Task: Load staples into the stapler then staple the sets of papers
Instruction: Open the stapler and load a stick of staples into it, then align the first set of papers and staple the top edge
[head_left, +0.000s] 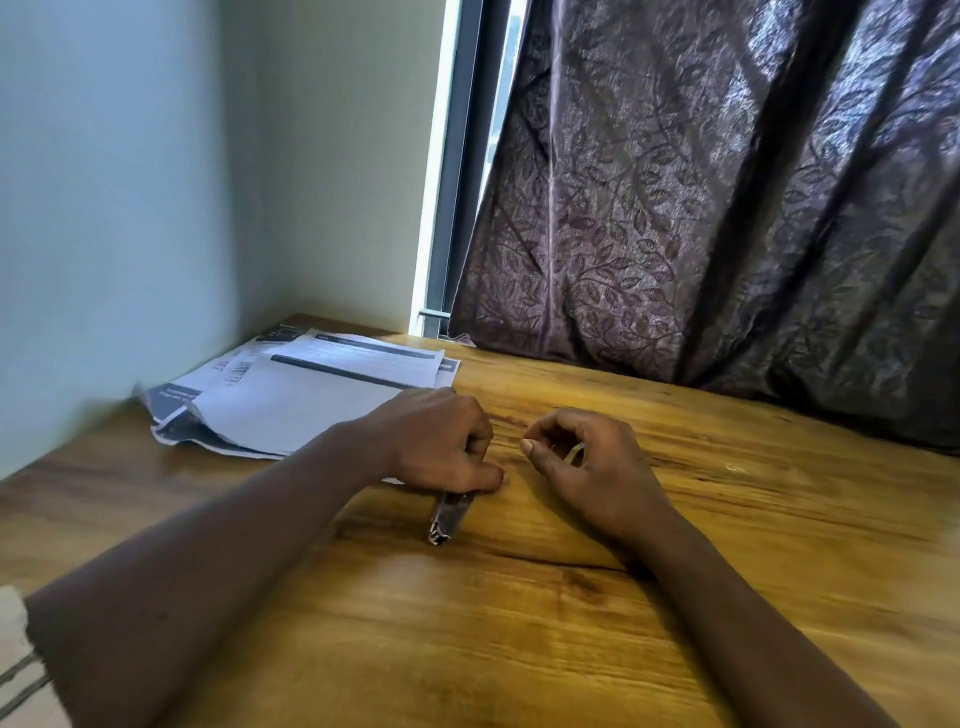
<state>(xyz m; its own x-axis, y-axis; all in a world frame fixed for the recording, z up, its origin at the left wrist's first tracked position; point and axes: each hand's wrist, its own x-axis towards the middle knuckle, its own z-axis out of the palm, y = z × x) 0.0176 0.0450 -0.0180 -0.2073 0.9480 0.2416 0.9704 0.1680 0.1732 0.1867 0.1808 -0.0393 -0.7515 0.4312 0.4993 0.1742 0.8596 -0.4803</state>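
My left hand (439, 441) grips a small metal stapler (448, 517) that lies on the wooden table (519, 623); only its near end sticks out below my fingers. My right hand (587, 462) sits just to the right, fingers curled, pinching a thin silvery strip of staples (575, 453) between thumb and fingers. A loose pile of printed papers (301, 395) lies behind my left hand, toward the wall corner.
A pale wall (130, 208) borders the table on the left. A dark leaf-patterned curtain (727, 208) hangs over the table's far right edge, beside a window frame (452, 182). A bit of white cloth (15, 665) shows at bottom left.
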